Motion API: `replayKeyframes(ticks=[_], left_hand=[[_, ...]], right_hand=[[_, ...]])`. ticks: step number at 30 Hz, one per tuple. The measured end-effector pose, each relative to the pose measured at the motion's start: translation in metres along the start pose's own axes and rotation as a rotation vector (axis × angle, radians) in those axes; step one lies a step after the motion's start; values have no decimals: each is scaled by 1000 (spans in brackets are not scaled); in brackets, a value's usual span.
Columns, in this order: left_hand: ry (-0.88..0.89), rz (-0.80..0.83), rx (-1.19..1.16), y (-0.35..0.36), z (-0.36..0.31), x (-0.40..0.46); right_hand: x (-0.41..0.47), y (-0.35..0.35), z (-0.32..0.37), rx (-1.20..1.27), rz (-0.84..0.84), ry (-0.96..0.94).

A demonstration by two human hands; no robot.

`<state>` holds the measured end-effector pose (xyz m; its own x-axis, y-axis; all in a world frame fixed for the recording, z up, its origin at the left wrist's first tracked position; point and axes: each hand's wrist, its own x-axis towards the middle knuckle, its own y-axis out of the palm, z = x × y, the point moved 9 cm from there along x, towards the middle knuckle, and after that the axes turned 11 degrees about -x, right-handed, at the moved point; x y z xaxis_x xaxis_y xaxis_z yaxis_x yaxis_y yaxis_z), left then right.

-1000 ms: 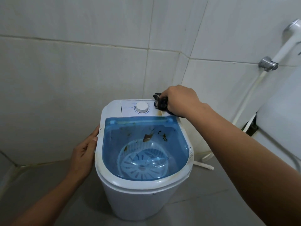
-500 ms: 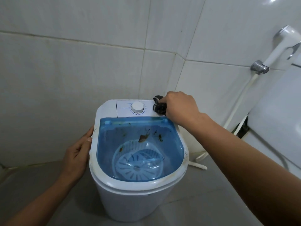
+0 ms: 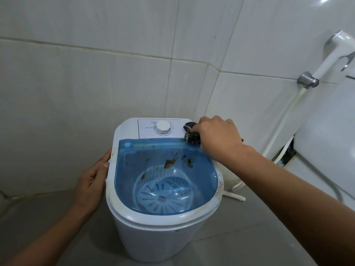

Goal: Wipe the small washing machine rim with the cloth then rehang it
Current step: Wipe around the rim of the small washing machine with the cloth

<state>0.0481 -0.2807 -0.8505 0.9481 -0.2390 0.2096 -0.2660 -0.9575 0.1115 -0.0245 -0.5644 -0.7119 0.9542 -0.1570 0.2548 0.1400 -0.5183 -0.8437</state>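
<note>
Here the right hand (image 3: 217,137) is clenching the dark cloth (image 3: 191,133) against the washing machine's (image 3: 163,237) back corner, while the left hand (image 3: 92,181) is lying flat, fingers loose, on its side.

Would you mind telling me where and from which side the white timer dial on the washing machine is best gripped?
Grip the dial around its scalloped side wall, fingers coming straight down from above. It stands proud of the flat control panel, facing up, so its edge is open all round. Come from the left, since the right hand and the cloth crowd its right side.

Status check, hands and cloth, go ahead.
Right hand clutching dark cloth on washer's back right rim corner. Left hand bracing left rim. Nothing in the way.
</note>
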Motion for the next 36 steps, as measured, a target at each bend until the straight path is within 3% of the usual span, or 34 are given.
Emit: replayKeyframes(ticks=[4,9,14,19,24,33,36], left_hand=[[6,3,28,4,-2,0],[22,1,20,3,-1,2],[12,-8,42,-1,1,0],[4,-21,11,-3,10,2],[-30,-5,22,3,0,-1],[-28,-2,13,-2,1,-1],[-34,-12,18,0,-3,-2]], right_hand=[[17,3,-9,-8,18,147],[5,-9,25,186,25,-28],[18,5,-19,59,109,193],[-6,-10,24,126,19,-13],[23,1,1,129,55,158],[28,1,9,380,81,-71],[33,3,1,371,68,-31]])
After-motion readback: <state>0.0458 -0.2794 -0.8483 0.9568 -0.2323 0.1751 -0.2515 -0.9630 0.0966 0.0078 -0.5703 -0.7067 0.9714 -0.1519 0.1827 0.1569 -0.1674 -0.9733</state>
